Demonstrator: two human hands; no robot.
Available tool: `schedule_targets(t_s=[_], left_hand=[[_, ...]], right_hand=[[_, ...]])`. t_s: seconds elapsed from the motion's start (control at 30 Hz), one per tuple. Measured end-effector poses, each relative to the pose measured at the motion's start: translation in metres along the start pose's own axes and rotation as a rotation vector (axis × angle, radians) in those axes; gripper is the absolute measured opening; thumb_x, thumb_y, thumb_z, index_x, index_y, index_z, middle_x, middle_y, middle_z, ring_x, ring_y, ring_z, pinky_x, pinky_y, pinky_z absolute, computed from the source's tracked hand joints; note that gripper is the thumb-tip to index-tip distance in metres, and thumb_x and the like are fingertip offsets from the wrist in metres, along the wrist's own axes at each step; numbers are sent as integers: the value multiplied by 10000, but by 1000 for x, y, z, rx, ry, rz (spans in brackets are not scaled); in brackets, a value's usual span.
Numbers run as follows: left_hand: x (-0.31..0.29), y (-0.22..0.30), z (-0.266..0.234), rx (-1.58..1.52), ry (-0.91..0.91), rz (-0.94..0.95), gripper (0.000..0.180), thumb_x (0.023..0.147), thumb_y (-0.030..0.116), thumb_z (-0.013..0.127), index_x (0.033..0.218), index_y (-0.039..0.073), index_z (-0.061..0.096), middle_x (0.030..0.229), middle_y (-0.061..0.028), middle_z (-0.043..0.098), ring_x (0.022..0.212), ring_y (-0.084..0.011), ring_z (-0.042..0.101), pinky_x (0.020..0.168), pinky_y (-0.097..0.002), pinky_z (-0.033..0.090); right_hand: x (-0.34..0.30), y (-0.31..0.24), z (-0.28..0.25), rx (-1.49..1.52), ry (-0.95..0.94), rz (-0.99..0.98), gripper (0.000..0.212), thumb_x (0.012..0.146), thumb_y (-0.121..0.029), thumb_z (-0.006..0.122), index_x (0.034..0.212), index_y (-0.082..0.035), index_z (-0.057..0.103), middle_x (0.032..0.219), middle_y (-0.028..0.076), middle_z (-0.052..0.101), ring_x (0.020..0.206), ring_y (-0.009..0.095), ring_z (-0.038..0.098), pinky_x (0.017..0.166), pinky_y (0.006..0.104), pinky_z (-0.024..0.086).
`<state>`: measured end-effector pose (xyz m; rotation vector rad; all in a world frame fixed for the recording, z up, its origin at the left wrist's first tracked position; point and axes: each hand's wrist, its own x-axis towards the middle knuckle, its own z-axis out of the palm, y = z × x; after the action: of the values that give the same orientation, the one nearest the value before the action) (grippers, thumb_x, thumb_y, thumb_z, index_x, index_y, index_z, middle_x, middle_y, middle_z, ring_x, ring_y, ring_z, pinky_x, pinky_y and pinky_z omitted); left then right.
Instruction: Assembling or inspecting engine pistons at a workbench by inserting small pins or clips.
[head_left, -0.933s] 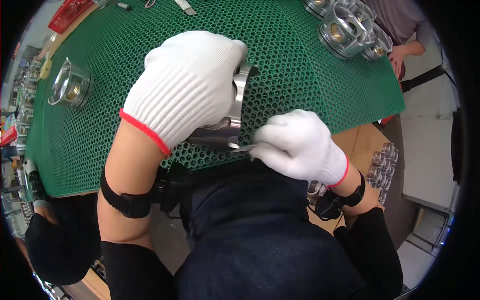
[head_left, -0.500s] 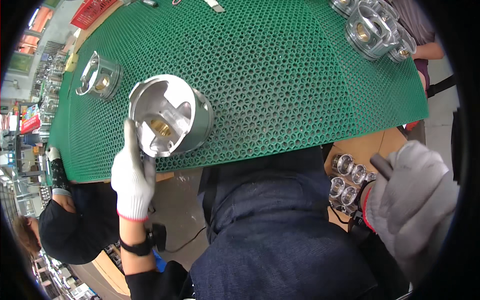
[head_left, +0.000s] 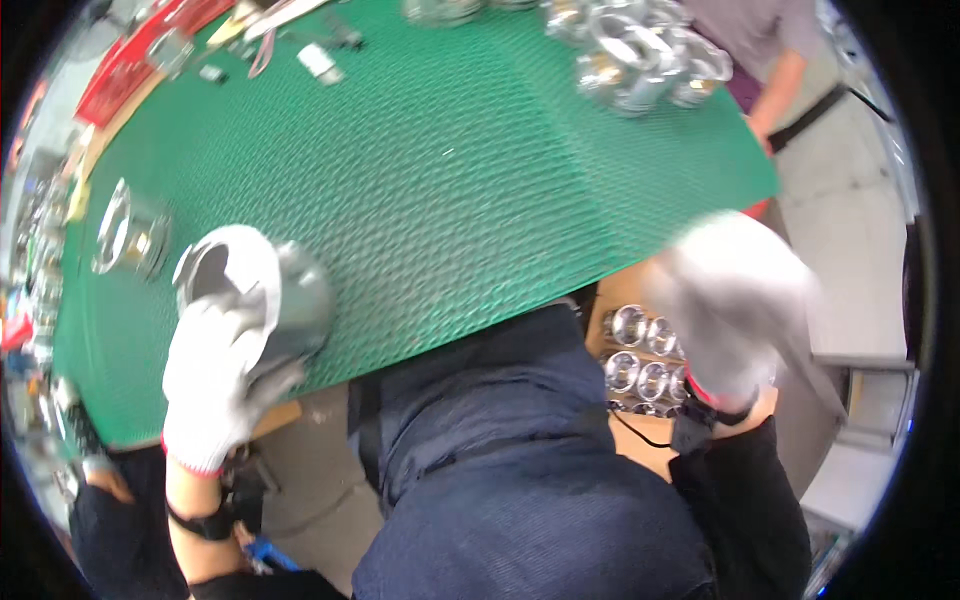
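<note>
A silver metal piston (head_left: 305, 305) lies on its side at the near left of the green mat (head_left: 450, 200), its hollow end facing left. My left hand (head_left: 212, 375), in a white knit glove, grips it with the fingers over the rim of the open end and the thumb low at the outside. Out past the mat's right corner hovers my right hand (head_left: 735, 300), also gloved and smeared by motion. Its fingers cannot be made out, and whether it holds anything is hidden by the blur. A second piston (head_left: 150, 240) rests farther left.
Several pistons (head_left: 630, 65) stand clustered at the far right, beside another person's arm (head_left: 780, 95). Below my right hand, more pistons (head_left: 622, 370) sit in a cardboard box. Small tools and a red crate (head_left: 130, 75) lie at the far left. Another worker's sleeve (head_left: 80, 425) shows at left.
My view has shifted, so the mat appears tilted. My left fingers have moved over the piston's rim. My right hand, which held a dark rod, has swung inward and is blurred.
</note>
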<state>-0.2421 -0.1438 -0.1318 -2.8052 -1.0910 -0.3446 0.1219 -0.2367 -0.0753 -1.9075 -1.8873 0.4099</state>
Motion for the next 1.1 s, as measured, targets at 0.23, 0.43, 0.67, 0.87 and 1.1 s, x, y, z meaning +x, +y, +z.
schedule_targets(t_s=[0.23,0.43,0.67,0.87,1.1], left_hand=[[-118,-114,-2,165,34,-544,578,737,81,797,1252,22,542,1180,-181,572,1081,-352,562,931,-414,464],[-151,-175,-1,201,457,-707,566,799,-63,648,1337,31,500,1331,-124,532,1214,-263,524,1061,-377,414],[-50,-7,-5,-112,191,-396,427,768,88,703,1181,40,606,1245,-145,591,1183,-340,542,1032,-427,415],[-31,27,-1,-493,184,-400,521,681,-26,677,1193,-1,581,1267,-168,574,1146,-290,571,978,-385,473],[11,60,38,-1202,303,-413,730,843,427,722,1346,-41,475,1320,-182,558,1187,-296,550,1050,-393,401]], right_hand=[[77,106,3,466,409,111,246,927,-150,602,1146,-54,659,901,62,696,615,116,598,626,245,491],[173,135,-2,99,93,55,496,897,-299,609,1333,-81,520,922,145,697,649,184,660,672,291,511],[160,130,7,416,84,45,621,805,-181,682,1376,-50,476,1001,67,672,515,72,545,478,230,442],[108,23,-5,533,-390,-202,663,795,-114,691,1411,-41,458,1207,77,622,729,81,601,569,207,488],[144,-51,59,444,-503,-331,563,805,-117,647,1356,-86,535,1175,74,659,979,132,627,821,262,510]])
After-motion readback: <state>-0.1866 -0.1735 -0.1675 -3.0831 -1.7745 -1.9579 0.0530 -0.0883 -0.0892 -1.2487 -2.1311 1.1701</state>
